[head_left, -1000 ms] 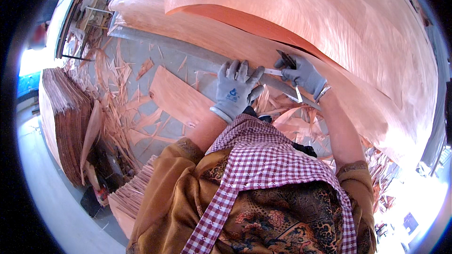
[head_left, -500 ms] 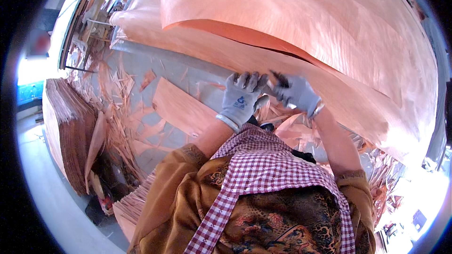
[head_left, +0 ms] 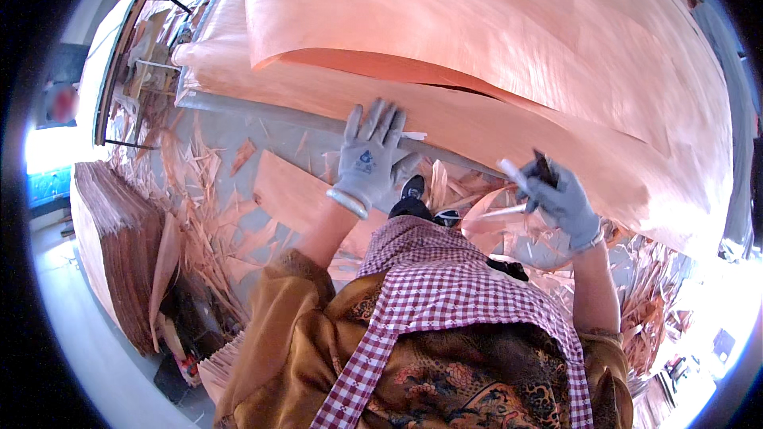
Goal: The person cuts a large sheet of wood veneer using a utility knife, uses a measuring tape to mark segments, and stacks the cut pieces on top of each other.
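Observation:
Gloved in white-grey, my left hand (head_left: 369,160) lies flat with its fingers spread on the near edge of a large pinkish wood veneer sheet (head_left: 477,131). Beside its fingers, a short white strip (head_left: 414,136) lies at that edge. My right hand (head_left: 564,205), in a matching glove, is closed around a small dark object (head_left: 544,165), whose kind I cannot make out. A pale strip (head_left: 513,173) sticks out at its fingers. An upper veneer sheet (head_left: 381,24) lies over the lower one, its near edge lifted in a wave.
Veneer scraps (head_left: 199,214) litter the grey floor, with a larger rectangular veneer piece (head_left: 298,199) among them. A thick stack of veneer (head_left: 119,254) stands at the left. At the far left is a metal-edged frame (head_left: 123,56). My shoes (head_left: 413,187) show below the sheet's edge.
My hands were close together at the sheet's edge and have moved apart. The left has shifted left and flattened; the right has drawn right and nearer. The white strip by the left hand now shows.

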The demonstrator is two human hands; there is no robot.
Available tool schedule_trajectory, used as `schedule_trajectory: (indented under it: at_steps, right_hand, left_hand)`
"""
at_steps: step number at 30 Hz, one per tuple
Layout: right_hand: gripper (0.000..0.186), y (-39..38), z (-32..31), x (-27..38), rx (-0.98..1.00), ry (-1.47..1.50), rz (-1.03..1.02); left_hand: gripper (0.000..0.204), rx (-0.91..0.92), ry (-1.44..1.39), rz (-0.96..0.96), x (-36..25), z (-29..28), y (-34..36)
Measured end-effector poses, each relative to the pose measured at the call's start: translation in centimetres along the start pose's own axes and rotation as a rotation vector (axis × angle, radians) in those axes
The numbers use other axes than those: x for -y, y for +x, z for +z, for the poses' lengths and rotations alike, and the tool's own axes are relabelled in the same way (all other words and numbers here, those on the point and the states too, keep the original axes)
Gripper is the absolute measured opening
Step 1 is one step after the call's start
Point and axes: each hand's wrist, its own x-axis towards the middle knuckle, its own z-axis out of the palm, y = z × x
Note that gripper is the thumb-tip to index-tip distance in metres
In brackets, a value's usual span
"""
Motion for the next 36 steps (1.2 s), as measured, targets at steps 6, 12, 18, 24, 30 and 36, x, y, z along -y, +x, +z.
schedule_trajectory:
  at_steps: [6,12,18,24,30,36]
  right_hand:
    - [0.021,-3.0,-1.2,1.4,-0.026,0.071,0.116]
    - [0.023,-1.5,-0.2,0.3,-0.058,-0.008,0.048]
    - [0.022,5.7,2.8,0.0,-0.078,-0.092,-0.063]
    - [0.02,10.6,4.3,-0.3,-0.133,-0.006,-0.085]
    - [0.018,14.0,5.7,-0.8,-0.15,-0.031,-0.047]
    - [0.017,14.5,5.7,-1.2,-0.16,-0.053,-0.002]
  left_hand:
    - [0.055,0.064,-0.089,0.036,-0.4,-0.2,-2.8]
    - [0.044,-0.017,-0.209,0.004,0.2,-2.0,-2.1]
    - [0.04,-0.14,-0.087,0.011,1.9,1.2,1.7]
    - [0.036,-0.127,-0.123,0.116,2.5,3.8,4.1]
    - [0.035,-0.17,-0.133,0.151,2.4,4.5,4.4]
    - [0.035,-0.266,-0.278,0.067,0.9,3.6,4.6]
